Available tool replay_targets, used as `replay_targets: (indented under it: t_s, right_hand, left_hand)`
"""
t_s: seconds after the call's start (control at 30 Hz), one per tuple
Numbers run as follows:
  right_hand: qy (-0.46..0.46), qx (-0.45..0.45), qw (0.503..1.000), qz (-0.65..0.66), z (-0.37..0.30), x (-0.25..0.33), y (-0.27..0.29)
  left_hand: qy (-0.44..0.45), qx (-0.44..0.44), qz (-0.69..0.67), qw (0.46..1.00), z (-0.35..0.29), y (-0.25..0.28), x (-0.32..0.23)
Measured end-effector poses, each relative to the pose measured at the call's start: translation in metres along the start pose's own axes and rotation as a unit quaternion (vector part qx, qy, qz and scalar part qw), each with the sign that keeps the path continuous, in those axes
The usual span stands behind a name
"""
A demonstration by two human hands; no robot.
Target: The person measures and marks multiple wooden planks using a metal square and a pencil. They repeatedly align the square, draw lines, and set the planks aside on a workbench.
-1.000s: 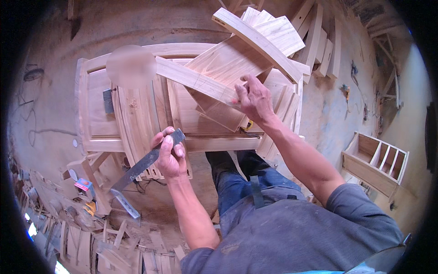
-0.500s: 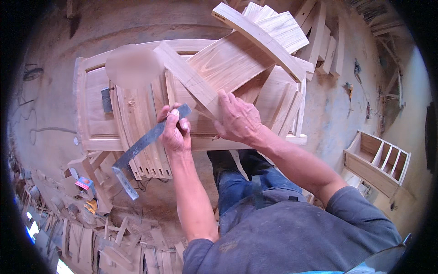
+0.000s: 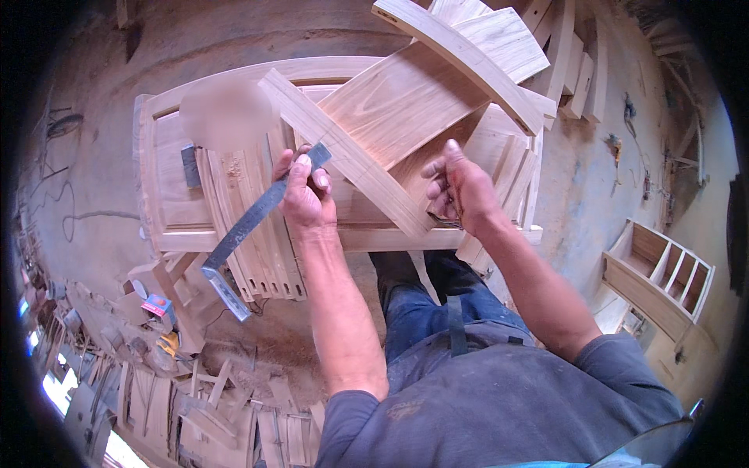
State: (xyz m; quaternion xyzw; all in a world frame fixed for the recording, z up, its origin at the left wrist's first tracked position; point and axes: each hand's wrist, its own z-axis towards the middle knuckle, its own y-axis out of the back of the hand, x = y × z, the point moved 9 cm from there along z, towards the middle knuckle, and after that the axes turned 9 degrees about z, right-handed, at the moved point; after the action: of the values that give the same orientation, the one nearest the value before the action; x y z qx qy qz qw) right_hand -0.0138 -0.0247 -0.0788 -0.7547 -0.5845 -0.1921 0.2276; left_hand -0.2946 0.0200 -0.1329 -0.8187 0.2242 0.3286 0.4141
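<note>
In my left hand point(image 3: 307, 191) is a metal try square point(image 3: 248, 228), gripped near the end of its dark blade, the shorter arm hanging down to the left. A flat wooden rail point(image 3: 351, 160) lies slantwise across the work, just right of that hand. My right hand point(image 3: 466, 186) is off the rail, to the right of its near end, with fingers curled and thumb up. Within those fingers is a thin stick that looks like a pencil point(image 3: 459, 209), mostly hidden. Beneath the rail are a wide board point(image 3: 409, 101) and a panelled wooden frame point(image 3: 187, 242).
A curved wooden piece point(image 3: 468, 66) rests across the wide board. Several slotted slats point(image 3: 246, 226) lie at the left. Planks point(image 3: 577, 74) stand behind on the right, and a wooden rack point(image 3: 655, 273) sits farther right. Offcuts point(image 3: 203, 413) cover the lower-left floor. A blurred patch hides the frame's upper left.
My right hand has let go of the rail and moved right, its fingers now curled. The rail's near end is uncovered. My left hand still holds the try square.
</note>
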Motion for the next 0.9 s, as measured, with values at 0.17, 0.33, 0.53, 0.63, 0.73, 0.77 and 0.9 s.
replay_targets:
  t_s: [0.17,0.33,0.53,0.63,0.73,0.77,0.9]
  right_hand:
    - [-0.099,0.055,0.984,0.14,-0.02,-0.019,0.006]
    - [-0.04,0.091,0.988,0.114,-0.041,-0.004,-0.012]
    - [0.03,0.192,0.976,0.098,-0.044,0.025,-0.051]
    - [0.055,0.251,0.954,0.152,-0.043,0.037,-0.066]
    - [0.214,0.226,0.949,0.057,-0.042,0.056,-0.078]
    - [0.278,0.209,0.938,-0.016,-0.044,0.063,-0.082]
    - [0.47,0.157,0.844,-0.205,-0.053,0.08,-0.101]
  left_hand:
    - [-0.015,-0.003,-0.001,1.0,-0.007,0.002,0.006]
    - [-0.034,-0.014,0.007,0.999,-0.006,0.001,0.003]
    - [-0.048,0.008,-0.005,0.999,0.002,0.002,0.003]
    - [-0.055,0.027,-0.003,0.998,0.002,0.001,0.003]
    - [-0.06,0.03,0.001,0.998,0.002,0.0,0.003]
    - [-0.063,0.031,-0.001,0.998,0.003,0.0,0.003]
    - [-0.075,0.046,-0.007,0.996,0.006,-0.001,0.001]
